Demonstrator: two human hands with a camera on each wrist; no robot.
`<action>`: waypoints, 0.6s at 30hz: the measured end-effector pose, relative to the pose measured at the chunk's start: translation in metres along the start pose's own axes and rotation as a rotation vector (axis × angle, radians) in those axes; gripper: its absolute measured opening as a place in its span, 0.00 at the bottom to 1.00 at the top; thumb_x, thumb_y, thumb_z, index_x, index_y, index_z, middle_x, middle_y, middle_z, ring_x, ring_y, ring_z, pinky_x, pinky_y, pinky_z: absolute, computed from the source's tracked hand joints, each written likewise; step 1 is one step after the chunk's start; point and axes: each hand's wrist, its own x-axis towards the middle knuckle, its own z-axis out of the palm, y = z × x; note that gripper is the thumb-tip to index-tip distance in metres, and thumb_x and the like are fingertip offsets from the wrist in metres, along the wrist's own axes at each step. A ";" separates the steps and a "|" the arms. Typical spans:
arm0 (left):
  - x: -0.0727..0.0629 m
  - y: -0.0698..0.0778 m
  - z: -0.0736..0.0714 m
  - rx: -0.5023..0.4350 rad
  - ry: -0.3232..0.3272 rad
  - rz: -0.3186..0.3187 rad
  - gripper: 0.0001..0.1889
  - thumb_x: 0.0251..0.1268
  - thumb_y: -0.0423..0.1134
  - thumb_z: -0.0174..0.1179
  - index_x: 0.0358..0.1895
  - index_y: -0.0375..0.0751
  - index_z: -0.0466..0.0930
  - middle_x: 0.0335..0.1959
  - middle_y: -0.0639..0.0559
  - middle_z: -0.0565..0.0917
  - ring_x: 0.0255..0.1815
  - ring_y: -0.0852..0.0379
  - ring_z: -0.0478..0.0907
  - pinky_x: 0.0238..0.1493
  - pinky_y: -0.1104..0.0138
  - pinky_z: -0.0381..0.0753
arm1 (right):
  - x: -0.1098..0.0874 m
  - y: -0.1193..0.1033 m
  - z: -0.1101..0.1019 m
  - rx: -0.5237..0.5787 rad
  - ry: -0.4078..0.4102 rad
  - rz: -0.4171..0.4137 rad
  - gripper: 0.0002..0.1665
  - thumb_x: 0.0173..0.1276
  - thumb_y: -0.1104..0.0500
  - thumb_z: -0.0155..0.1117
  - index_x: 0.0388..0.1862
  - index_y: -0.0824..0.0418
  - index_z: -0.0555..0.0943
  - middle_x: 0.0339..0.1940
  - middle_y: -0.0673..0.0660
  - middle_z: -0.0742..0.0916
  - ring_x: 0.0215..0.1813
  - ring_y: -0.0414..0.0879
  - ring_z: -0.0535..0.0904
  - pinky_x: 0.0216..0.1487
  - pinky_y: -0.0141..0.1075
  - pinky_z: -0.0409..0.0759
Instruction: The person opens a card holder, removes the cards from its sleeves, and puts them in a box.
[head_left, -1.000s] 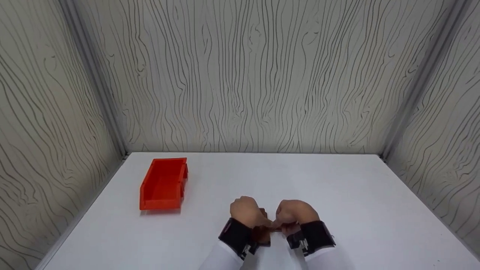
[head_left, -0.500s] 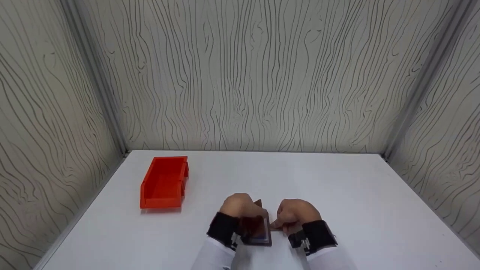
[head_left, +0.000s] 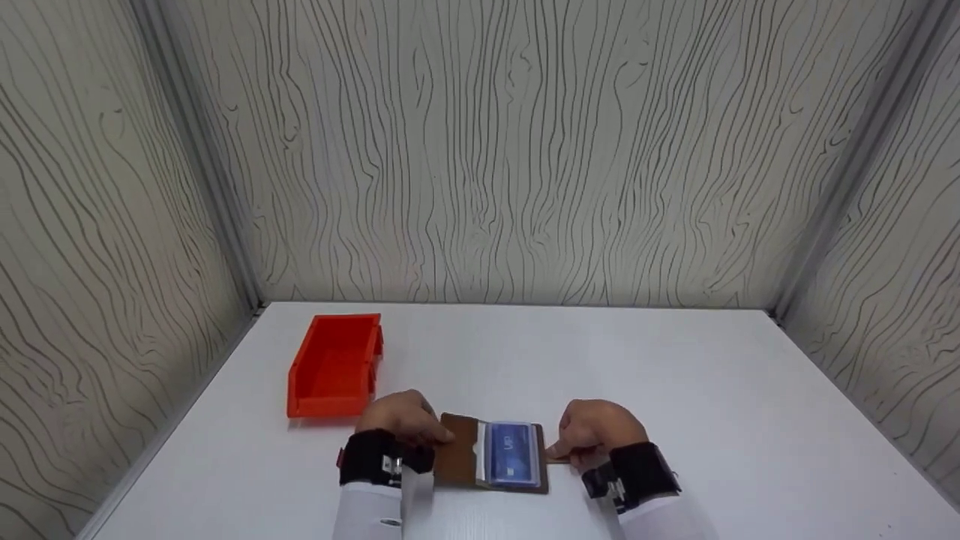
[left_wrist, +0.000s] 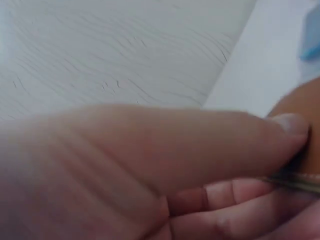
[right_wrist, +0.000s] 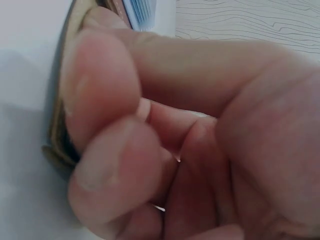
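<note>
Our brown card wallet (head_left: 459,465) lies unfolded between our two hands, a blue card (head_left: 512,450) showing in it. The step in hand looks like laying it flat: our left hand (head_left: 405,416) pinches the flap (left_wrist: 302,100), our right hand (head_left: 602,429), fingers curled, pinches the tab (head_left: 557,460). Next probably calls for light, steady pinches. The red bin (head_left: 330,371) limits room just beyond our left hand; white table (head_left: 735,405) stretches widely right of our right.

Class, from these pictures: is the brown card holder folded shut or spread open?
The card holder is spread open: the left hand pinches one edge, and a blue card shows inside.
</note>
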 end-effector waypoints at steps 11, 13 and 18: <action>0.005 -0.005 0.006 0.032 0.048 -0.093 0.15 0.60 0.51 0.80 0.25 0.44 0.93 0.23 0.50 0.88 0.33 0.52 0.83 0.37 0.64 0.77 | 0.000 0.001 -0.002 -0.008 -0.001 -0.035 0.16 0.68 0.50 0.80 0.25 0.56 0.87 0.14 0.45 0.81 0.20 0.38 0.76 0.26 0.29 0.67; 0.006 -0.005 0.006 0.026 0.044 -0.093 0.14 0.60 0.50 0.80 0.26 0.44 0.93 0.24 0.50 0.89 0.33 0.52 0.84 0.38 0.63 0.78 | 0.000 0.002 -0.002 -0.016 0.000 -0.050 0.17 0.68 0.49 0.80 0.24 0.56 0.86 0.13 0.45 0.81 0.21 0.38 0.75 0.26 0.30 0.66; 0.008 -0.006 0.007 0.019 0.043 -0.115 0.14 0.60 0.50 0.81 0.27 0.45 0.93 0.26 0.49 0.90 0.35 0.51 0.84 0.40 0.62 0.79 | -0.001 0.004 -0.002 -0.002 -0.005 -0.077 0.17 0.68 0.50 0.80 0.24 0.56 0.87 0.14 0.45 0.82 0.21 0.38 0.76 0.26 0.30 0.66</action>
